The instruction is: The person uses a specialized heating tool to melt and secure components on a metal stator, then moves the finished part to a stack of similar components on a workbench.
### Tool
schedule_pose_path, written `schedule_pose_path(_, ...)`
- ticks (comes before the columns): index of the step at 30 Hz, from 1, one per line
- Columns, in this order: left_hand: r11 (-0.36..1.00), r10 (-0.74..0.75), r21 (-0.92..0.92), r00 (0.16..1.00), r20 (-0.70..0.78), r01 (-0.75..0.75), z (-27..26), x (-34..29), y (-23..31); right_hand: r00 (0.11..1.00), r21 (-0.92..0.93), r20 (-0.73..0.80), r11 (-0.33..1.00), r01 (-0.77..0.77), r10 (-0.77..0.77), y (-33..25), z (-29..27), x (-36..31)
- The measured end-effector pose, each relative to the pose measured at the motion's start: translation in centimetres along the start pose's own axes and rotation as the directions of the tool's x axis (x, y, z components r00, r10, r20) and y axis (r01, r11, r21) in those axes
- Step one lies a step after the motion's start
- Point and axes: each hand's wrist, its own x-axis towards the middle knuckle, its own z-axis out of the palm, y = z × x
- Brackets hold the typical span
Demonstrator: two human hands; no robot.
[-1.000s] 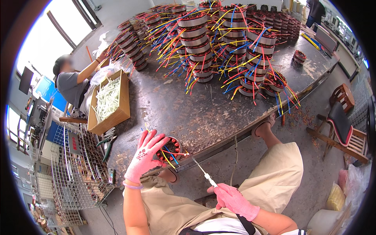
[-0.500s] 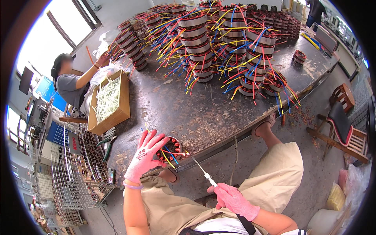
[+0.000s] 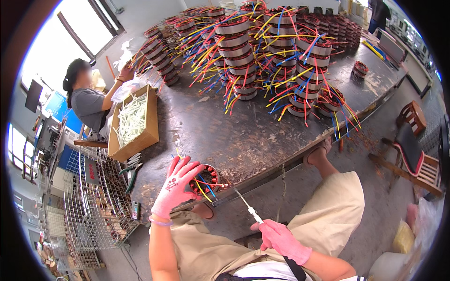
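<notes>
A ring-shaped motor stator (image 3: pixel 215 174) with red windings sits at the near edge of the table. Its yellow, blue and red leads reach over the rim toward me. My left hand (image 3: pixel 176 185), in a pink glove, lies against the stator's left side, fingers stretched out and thumb by the ring. Thin wire ends show just beyond its fingertips. In its pink glove, my right hand (image 3: pixel 283 241) is closed round the white handle of a soldering iron (image 3: pixel 253 213). The iron's slim metal tip points up-left, a short way from the lead ends.
Tall stacks of stators (image 3: pixel 236 61) with coloured leads crowd the far table. At left stand a cardboard box (image 3: pixel 149 126) of white tubes, green-handled pliers (image 3: pixel 132 178) and wire baskets (image 3: pixel 93 206). A co-worker (image 3: pixel 89 100) sits beyond the box. A chair (image 3: pixel 408 152) is at right.
The view has shifted slightly. Both my hands and the soldering iron keep nearly the same place by the stator. The co-worker's head and raised arm have moved a little.
</notes>
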Motion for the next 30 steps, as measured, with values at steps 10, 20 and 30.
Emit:
schedule_pose_path(10, 0.977, -0.179, 0.071, 0.959, -0.219, 0.199, 2.1, 0.3, -1.6, 0.995, 0.122, -0.035, 0.987, 0.101, -0.098, -0.7, -3.0, -2.7)
schedule_pose_path(20, 0.808, -0.478, 0.159, 0.789, -0.387, 0.567, 3.6, 6.0, -7.1, 0.918, 0.060, -0.173, 0.927, 0.370, -0.356, -0.5, -6.7, -5.9)
schedule_pose_path(30, 0.733, -0.600, 0.096, 0.707, -0.374, 0.673, 4.5, 9.2, -9.3, 0.510, -0.747, -0.126, 0.420, 0.515, -0.851, -0.5, -10.7, -6.7)
